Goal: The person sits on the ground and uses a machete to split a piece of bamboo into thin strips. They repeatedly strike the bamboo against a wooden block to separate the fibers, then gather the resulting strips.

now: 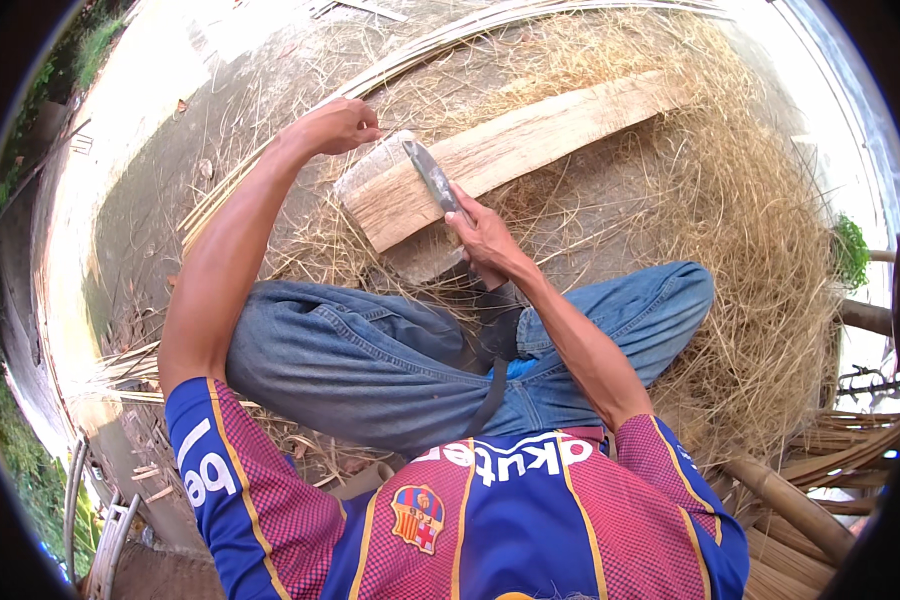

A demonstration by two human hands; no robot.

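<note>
Tan shavings [760, 240] right of right hand [485, 238], clasping knife [431, 176], suggest much done; strips [410, 62] beyond curled left hand [342, 126] (hold unclear) may remain.

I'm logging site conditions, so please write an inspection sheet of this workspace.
Surface: grey floor, strewn with pale shavings.
Job's things: knife, its blade over a wooden board; a pale block shows beneath the board's left end.
Clutter: shavings heaped at right; long thin strips beyond the board.
Hands: right hand grips the knife; left hand is curled near the board's left end, contents unclear.
Cables: nothing seen.
Surroundings: bamboo pole at lower right; green plants at the edges.
</note>
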